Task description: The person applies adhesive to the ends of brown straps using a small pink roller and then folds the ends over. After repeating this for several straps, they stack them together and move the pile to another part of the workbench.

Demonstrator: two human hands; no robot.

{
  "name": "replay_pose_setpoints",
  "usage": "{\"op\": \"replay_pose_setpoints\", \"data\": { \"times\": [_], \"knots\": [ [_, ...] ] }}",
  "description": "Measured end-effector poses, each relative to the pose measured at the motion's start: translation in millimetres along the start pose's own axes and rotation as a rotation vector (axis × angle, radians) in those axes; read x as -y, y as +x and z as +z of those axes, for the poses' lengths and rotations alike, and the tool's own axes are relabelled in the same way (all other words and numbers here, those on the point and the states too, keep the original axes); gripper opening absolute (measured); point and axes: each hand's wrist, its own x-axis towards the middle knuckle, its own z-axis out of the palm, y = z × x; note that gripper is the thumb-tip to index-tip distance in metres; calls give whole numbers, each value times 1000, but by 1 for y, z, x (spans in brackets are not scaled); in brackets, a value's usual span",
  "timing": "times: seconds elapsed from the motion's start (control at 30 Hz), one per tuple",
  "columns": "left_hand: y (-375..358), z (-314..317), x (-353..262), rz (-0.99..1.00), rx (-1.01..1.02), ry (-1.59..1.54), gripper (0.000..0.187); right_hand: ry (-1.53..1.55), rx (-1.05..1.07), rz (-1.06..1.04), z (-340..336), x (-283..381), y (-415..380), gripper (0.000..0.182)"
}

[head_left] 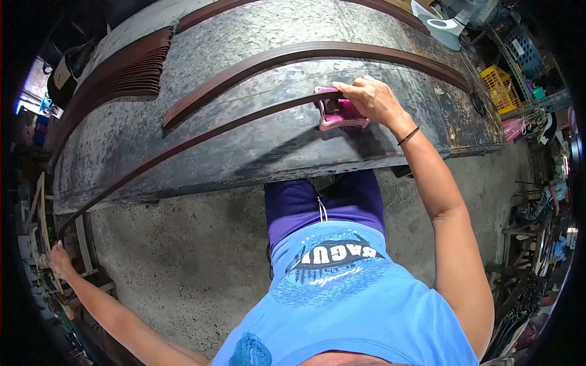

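Note:
A long thin dark brown strip (201, 137) runs across the grey metal table (244, 158) and off its left edge. My left hand (59, 259) grips the strip's free end, low at the far left and past the table. My right hand (372, 97) is shut on a pink hand tool (339, 116) that rests on the strip near the table's middle right. A wider brown strip (293, 53) lies flat beyond the tool. A stack of several brown strips (131, 70) sits at the table's far left.
Bare concrete floor (183, 268) lies between me and the table. A yellow crate (497, 85) and a blue crate (525, 52) stand at the far right. A white object (442, 27) is at the table's back right. Wooden frames (36, 219) crowd the left side.

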Motion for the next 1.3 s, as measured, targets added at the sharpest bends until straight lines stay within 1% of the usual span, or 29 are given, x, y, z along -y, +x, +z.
{"op": "replay_pose_setpoints", "data": {
  "times": [0.07,0.1,0.17,0.2,0.23,0.3,0.33,0.37,0.43,0.5,0.57,0.6,0.7,0.73,0.87,0.93,1.0,1.03,1.07,1.1,1.17,1.23,1.27,1.3],
  "knots": [
    [1,5,23,39,-89,0,41,21,-107,-67,2,-2,8,26],
    [5,14,35,36,-92,-1,41,20,-112,-69,5,-2,13,26],
    [14,29,62,61,-152,49,41,7,-101,-150,9,-6,24,25],
    [12,30,75,191,-261,101,41,103,-74,-172,13,-8,29,20],
    [4,14,73,193,-261,104,41,106,-73,-172,6,0,34,20],
    [-31,-37,56,53,-175,144,42,-2,120,-139,-16,18,48,23],
    [-40,-43,56,-5,-263,47,41,40,65,-182,-11,18,55,17],
    [-40,-42,65,-7,-265,50,41,43,63,-185,-8,18,58,17],
    [-36,-33,92,-3,-295,79,42,18,178,-148,-19,31,68,13],
    [-26,-20,120,-20,-282,53,43,20,207,-176,-25,39,74,13],
    [-24,-17,138,24,-273,238,42,22,234,-205,-28,45,79,13],
    [-26,-17,145,19,-272,240,42,32,244,-200,-30,47,80,13],
    [-33,-19,162,-46,-398,193,36,59,260,-199,-30,52,86,14],
    [-34,-22,167,-49,-399,194,36,73,265,-198,-30,53,88,15],
    [-34,-36,182,-72,-277,138,41,84,242,-207,-27,58,93,16],
    [-34,-34,196,-81,-253,124,43,111,212,-263,-22,58,96,17],
    [-31,-32,206,-131,-209,2,43,118,203,-251,-26,64,97,16],
    [-26,-34,204,-130,-221,-2,43,126,199,-239,-29,66,96,16],
    [-21,-38,203,-110,-204,56,42,149,149,-281,-32,67,94,14],
    [-21,-47,197,-92,-188,115,42,123,146,-284,-40,70,90,15],
    [-16,-72,184,-52,-165,239,40,131,19,-317,-42,48,79,12],
    [-19,-86,173,-11,-123,367,39,69,-103,-299,-64,26,56,8],
    [-13,-86,156,61,-147,255,37,112,-184,-277,-70,7,43,9],
    [-4,-76,140,123,-253,76,36,153,-263,-256,-77,-15,28,12]
  ]
}}
